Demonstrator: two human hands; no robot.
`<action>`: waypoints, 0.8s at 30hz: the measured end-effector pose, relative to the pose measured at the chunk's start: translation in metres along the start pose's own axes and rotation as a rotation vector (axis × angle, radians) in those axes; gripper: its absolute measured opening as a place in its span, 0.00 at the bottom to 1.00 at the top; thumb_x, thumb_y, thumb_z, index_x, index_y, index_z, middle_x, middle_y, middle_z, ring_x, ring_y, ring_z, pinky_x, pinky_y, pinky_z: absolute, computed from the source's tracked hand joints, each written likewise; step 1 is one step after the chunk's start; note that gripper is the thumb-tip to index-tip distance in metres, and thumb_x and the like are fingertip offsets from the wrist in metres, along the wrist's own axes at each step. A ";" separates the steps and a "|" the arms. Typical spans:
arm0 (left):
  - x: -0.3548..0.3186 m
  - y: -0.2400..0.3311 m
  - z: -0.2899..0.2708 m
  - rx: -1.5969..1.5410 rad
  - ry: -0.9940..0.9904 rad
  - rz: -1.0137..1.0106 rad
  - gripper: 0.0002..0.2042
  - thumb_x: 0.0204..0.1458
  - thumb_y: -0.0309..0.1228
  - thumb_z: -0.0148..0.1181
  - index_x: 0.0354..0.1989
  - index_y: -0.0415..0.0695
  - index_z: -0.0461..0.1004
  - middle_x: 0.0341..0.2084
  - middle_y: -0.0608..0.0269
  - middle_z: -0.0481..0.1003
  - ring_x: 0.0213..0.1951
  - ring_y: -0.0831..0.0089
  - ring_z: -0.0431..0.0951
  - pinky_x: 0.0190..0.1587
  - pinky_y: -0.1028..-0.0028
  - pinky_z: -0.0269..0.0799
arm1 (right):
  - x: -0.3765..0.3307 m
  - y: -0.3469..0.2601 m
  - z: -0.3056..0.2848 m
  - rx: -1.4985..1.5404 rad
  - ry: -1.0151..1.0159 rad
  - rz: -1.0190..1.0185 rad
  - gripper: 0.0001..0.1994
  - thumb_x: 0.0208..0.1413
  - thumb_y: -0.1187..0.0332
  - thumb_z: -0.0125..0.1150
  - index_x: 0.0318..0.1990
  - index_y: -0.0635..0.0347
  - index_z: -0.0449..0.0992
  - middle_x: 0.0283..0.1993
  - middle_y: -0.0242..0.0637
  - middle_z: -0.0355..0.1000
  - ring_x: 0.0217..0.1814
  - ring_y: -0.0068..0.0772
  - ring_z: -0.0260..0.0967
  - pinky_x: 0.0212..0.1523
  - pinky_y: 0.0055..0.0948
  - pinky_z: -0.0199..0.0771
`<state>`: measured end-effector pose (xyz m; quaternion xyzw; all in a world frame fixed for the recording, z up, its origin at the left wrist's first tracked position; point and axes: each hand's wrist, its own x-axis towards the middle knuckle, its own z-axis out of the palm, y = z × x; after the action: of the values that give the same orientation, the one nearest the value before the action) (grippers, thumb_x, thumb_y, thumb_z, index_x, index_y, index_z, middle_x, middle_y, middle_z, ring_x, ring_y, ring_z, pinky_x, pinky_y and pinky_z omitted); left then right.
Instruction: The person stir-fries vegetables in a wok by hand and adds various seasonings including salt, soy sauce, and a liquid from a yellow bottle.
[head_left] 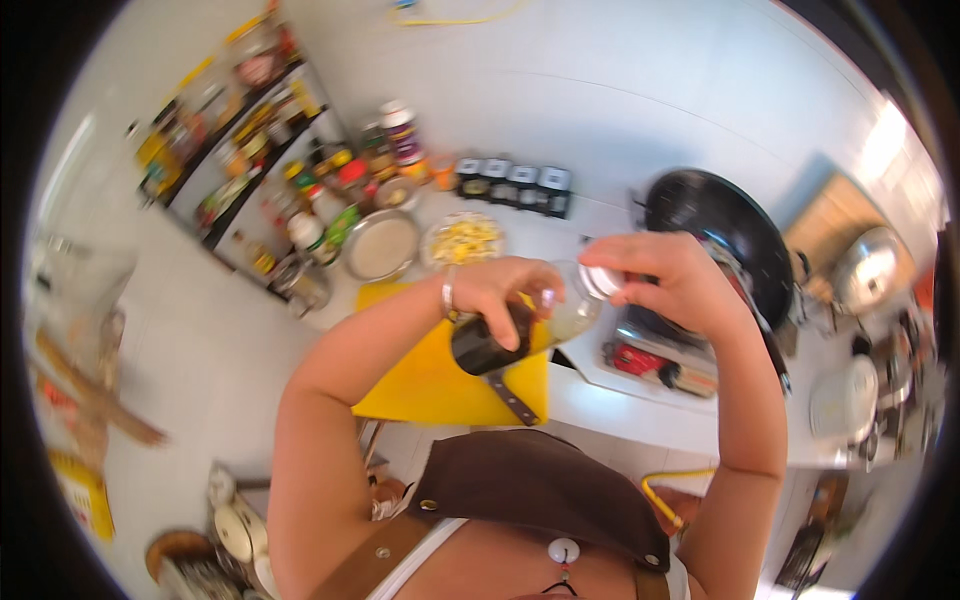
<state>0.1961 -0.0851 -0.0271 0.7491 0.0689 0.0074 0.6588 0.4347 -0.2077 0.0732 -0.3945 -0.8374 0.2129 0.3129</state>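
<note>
My left hand [508,290] is wrapped round a clear bottle [574,318] with a dark lower end, held tilted above the counter. The fingers of my right hand [668,278] close on the white cap [602,281] at the bottle's upper end. I cannot tell whether the cap is loose or on tight. Below the bottle lies a yellow cutting board [400,375], and a knife's dark handle [512,398] shows on it. Behind my left hand stands a plate of yellow pieces [466,240].
A black wok [715,215] sits on the stove [660,362] to the right. At the back left are a round pale dish [382,245], a spice box row [513,187] and a crowded shelf of jars [245,140]. A white pot [843,397] stands far right.
</note>
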 end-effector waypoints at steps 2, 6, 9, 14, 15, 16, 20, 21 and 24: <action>-0.029 -0.010 0.011 0.187 0.258 -0.029 0.35 0.21 0.34 0.75 0.44 0.41 0.67 0.35 0.61 0.70 0.39 0.70 0.72 0.41 0.71 0.70 | 0.021 -0.002 0.023 -0.039 -0.038 0.119 0.20 0.42 0.72 0.67 0.46 0.60 0.75 0.35 0.42 0.74 0.32 0.41 0.71 0.35 0.30 0.71; -0.078 -0.018 0.027 0.545 0.782 -0.172 0.36 0.18 0.37 0.74 0.43 0.39 0.67 0.34 0.50 0.70 0.37 0.55 0.71 0.41 0.65 0.69 | 0.065 0.011 0.090 0.081 0.017 0.502 0.15 0.50 0.65 0.66 0.41 0.66 0.73 0.22 0.40 0.71 0.18 0.24 0.67 0.21 0.25 0.67; -0.118 -0.037 0.022 0.780 0.994 -0.212 0.36 0.20 0.36 0.72 0.45 0.38 0.66 0.34 0.50 0.70 0.39 0.53 0.71 0.43 0.64 0.69 | 0.099 0.015 0.137 0.180 0.024 0.476 0.17 0.52 0.66 0.64 0.46 0.66 0.71 0.24 0.39 0.71 0.19 0.23 0.67 0.22 0.23 0.68; -0.198 -0.052 -0.008 0.960 1.354 -0.166 0.35 0.23 0.35 0.71 0.46 0.40 0.65 0.38 0.47 0.70 0.44 0.50 0.70 0.48 0.60 0.68 | 0.140 0.006 0.192 0.454 -0.048 0.352 0.31 0.53 0.69 0.61 0.64 0.64 0.55 0.40 0.43 0.71 0.27 0.25 0.69 0.31 0.24 0.71; -0.219 -0.054 -0.022 0.996 1.466 -0.119 0.35 0.23 0.35 0.71 0.47 0.40 0.65 0.39 0.48 0.70 0.45 0.51 0.70 0.49 0.60 0.67 | 0.145 -0.001 0.195 0.366 -0.086 0.309 0.32 0.53 0.69 0.61 0.64 0.63 0.54 0.41 0.42 0.71 0.28 0.26 0.69 0.31 0.24 0.71; -0.238 -0.051 -0.036 0.991 1.537 -0.153 0.35 0.23 0.35 0.71 0.47 0.40 0.66 0.40 0.49 0.71 0.46 0.51 0.70 0.50 0.61 0.67 | 0.148 -0.006 0.197 0.278 -0.121 0.268 0.33 0.52 0.69 0.62 0.64 0.62 0.54 0.42 0.42 0.71 0.29 0.26 0.69 0.32 0.25 0.72; -0.309 -0.041 -0.101 1.202 1.735 -0.220 0.37 0.22 0.37 0.73 0.49 0.42 0.68 0.43 0.51 0.72 0.49 0.53 0.69 0.54 0.62 0.65 | 0.149 -0.003 0.206 0.119 -0.221 0.247 0.30 0.50 0.70 0.63 0.62 0.60 0.60 0.45 0.42 0.70 0.30 0.30 0.69 0.34 0.26 0.72; -0.325 -0.049 -0.118 1.189 1.804 -0.245 0.38 0.21 0.37 0.74 0.50 0.42 0.68 0.43 0.51 0.72 0.49 0.54 0.69 0.54 0.62 0.65 | 0.146 0.003 0.207 0.098 -0.241 0.235 0.29 0.50 0.70 0.63 0.61 0.59 0.62 0.45 0.42 0.70 0.30 0.31 0.69 0.34 0.26 0.72; -0.371 -0.072 -0.164 1.228 1.843 -0.304 0.41 0.22 0.38 0.76 0.52 0.42 0.67 0.45 0.52 0.72 0.49 0.54 0.70 0.54 0.62 0.66 | 0.136 0.005 0.201 0.075 -0.224 0.374 0.25 0.50 0.71 0.63 0.58 0.59 0.66 0.44 0.42 0.72 0.31 0.32 0.69 0.33 0.26 0.72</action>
<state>-0.1945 0.0433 -0.0471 0.6395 0.6137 0.4438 -0.1318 0.2311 -0.1182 -0.0249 -0.5049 -0.7707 0.3407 0.1873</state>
